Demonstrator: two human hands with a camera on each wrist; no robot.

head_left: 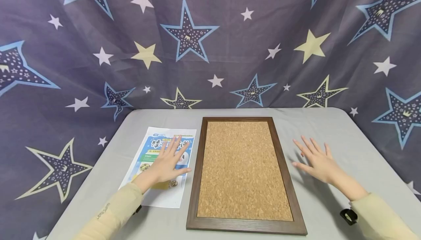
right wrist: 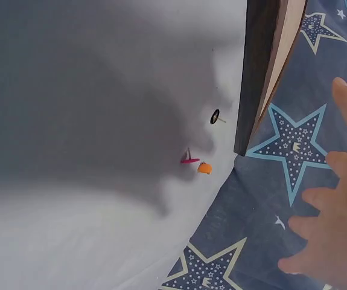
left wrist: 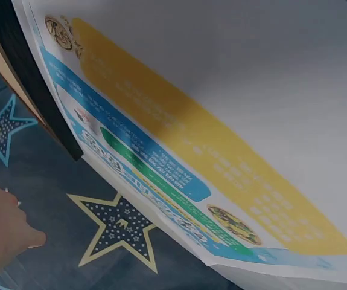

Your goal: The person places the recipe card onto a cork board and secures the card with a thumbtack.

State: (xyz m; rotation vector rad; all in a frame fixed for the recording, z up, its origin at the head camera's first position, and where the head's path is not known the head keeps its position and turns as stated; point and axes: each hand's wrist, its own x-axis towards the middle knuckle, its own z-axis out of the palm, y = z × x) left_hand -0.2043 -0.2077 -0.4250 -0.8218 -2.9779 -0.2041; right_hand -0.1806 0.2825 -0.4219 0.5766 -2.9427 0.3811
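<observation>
A cork board (head_left: pixel 243 170) in a dark brown wooden frame lies on the table between both hands. To its left is a printed paper poster (head_left: pixel 164 198) in blue, yellow and green. My left hand (head_left: pixel 167 163) is spread over the poster, fingers straight, partly hiding its print. On the board's right side my right hand (head_left: pixel 320 163) hovers with spread fingers, holding nothing. In the right wrist view a black thumbtack (right wrist: pixel 215 116), a pink thumbtack (right wrist: pixel 190 161) and an orange thumbtack (right wrist: pixel 204 168) lie on the table beside the board; the right hand mostly hides them in the head view.
A light grey cloth covers the table (head_left: pixel 315 210). Behind it and along both sides hangs a dark curtain (head_left: pixel 227 49) printed with stars. A black strap device (head_left: pixel 348 216) sits at the right wrist.
</observation>
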